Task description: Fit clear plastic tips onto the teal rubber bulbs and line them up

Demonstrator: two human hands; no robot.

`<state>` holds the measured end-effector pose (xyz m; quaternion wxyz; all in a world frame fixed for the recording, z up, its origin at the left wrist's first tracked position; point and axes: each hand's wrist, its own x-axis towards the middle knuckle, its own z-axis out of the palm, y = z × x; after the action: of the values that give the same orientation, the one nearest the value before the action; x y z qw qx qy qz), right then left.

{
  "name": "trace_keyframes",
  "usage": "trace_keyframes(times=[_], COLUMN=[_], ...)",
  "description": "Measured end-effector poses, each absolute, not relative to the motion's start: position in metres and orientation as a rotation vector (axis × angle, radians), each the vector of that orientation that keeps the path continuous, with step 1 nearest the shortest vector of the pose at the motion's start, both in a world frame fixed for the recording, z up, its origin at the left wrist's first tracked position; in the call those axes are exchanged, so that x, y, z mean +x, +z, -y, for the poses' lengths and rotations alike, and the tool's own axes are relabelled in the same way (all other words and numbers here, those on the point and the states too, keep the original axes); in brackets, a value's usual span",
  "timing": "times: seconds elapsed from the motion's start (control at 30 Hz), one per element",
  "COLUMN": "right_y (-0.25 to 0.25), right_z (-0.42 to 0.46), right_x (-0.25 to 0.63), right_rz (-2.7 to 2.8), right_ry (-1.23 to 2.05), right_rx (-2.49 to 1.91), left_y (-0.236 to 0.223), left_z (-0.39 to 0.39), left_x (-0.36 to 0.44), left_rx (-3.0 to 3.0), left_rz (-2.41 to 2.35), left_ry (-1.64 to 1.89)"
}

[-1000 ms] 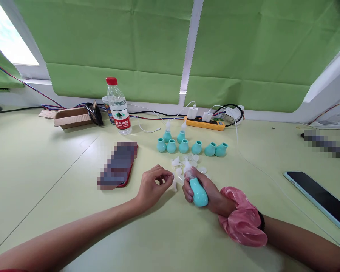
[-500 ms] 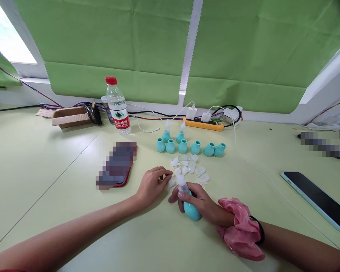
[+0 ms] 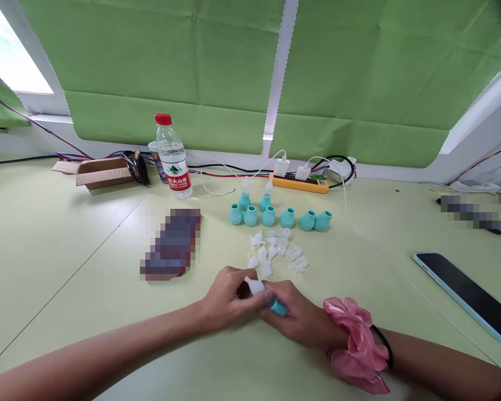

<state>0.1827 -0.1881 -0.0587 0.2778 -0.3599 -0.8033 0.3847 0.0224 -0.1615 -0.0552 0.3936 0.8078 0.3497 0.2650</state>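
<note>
Green fabric blinds point(image 3: 167, 61) w/ scalloped edges, white window frame point(image 3: 280, 78) btwn. Bright daylight at upper L window point(image 3: 12, 50). Pale yellow-green tabletop point(image 3: 83, 289), thin seam on L side.

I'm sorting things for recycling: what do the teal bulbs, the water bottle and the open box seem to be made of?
Teal bulbs: smooth and glossy, with bright highlights; perhaps silicone or soft rubber, though hard plastic could look alike.
Water bottle: clear, shiny plastic, by its see-through, ribbed wall.
Open box: matte cardboard, judging by its plain brown walls and folded flap.
</note>
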Motion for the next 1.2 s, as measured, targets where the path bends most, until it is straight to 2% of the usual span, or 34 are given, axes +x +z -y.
trace_keyframes(times=[0.2,0.53,0.67,0.8,0.93,1.2], right_y=[-0.061,-0.066,-0.063,-0.059,-0.061,-0.06], right_z=[0.189,0.19,0.193,0.191,0.187,0.187], right_x=[0.182,0.184,0.187,0.19,0.191,0.187], right_rz=[2.217,2.244,2.298,2.239,2.175,2.016], right_ry=[0.907,0.759,0.673,0.845,0.872,1.024], right_rx=[-0.85,-0.84,-0.839,-0.92,-0.989,-1.014], left_y=[-0.046,-0.052,-0.055,-0.062,-0.068,-0.069], left_z=[0.164,0.154,0.144,0.137,0.136,0.133], left_x=[0.025,0.026,0.021,0.018,0.019,0.015], left_rx=[1.743,1.337,1.889,2.537,2.554,2.4], left_rz=[-0.679,-0.808,-1.153,-1.464,-1.493,-1.345], left_ry=[0.544,0.484,0.647,0.497,0.378,0.618])
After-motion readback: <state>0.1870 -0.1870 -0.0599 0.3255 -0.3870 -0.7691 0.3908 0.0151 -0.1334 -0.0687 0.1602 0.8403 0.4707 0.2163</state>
